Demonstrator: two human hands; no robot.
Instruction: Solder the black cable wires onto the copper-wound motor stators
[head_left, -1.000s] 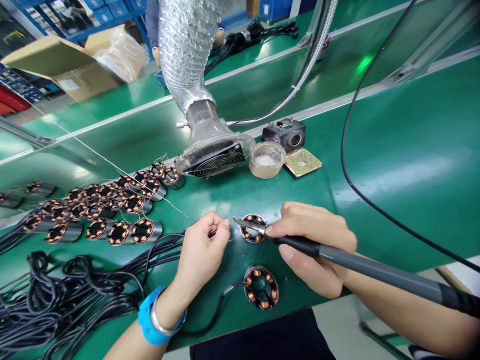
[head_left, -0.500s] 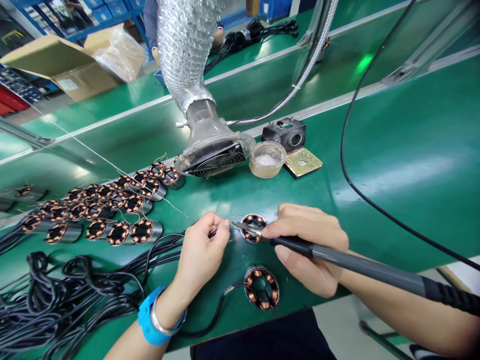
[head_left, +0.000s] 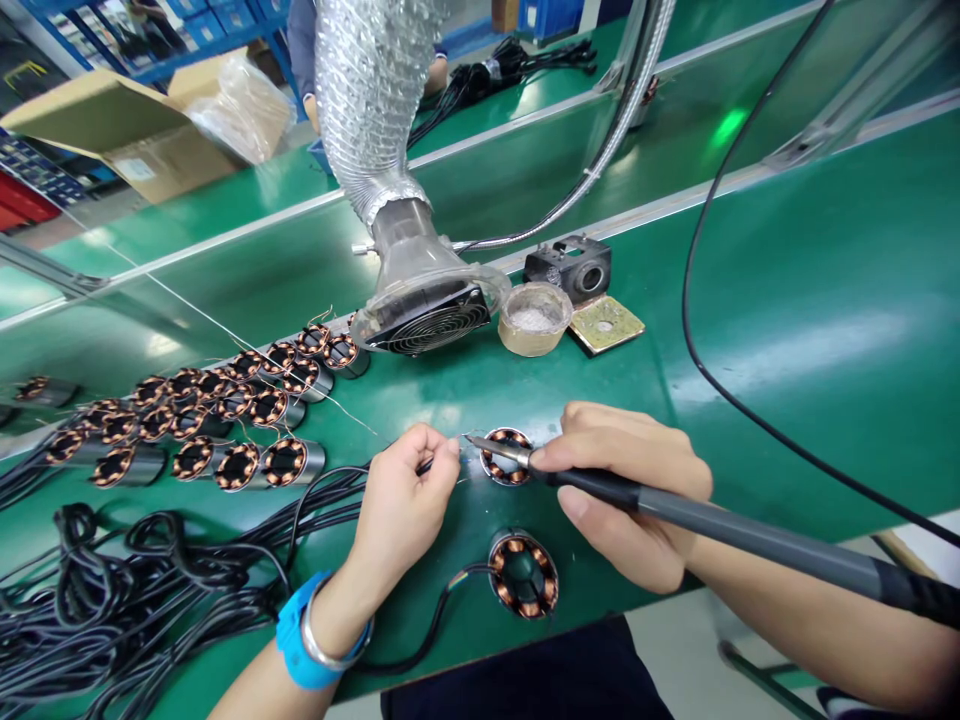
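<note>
Pinching snugly, the left hand holds a black cable just left of the far copper-wound ring; the right hand, closed around a soldering iron, has eased slightly right, its tip staying beside the pinch, so work there seemingly continues.

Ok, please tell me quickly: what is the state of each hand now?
Left hand: closed in a pinch, apparently on a black cable.
Right hand: closed, holding the soldering iron.

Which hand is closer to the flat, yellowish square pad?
Right. The right hand, gripping the grey-and-black soldering iron, is just below the pad in view; the left hand is farther, below and well to its left.
</note>
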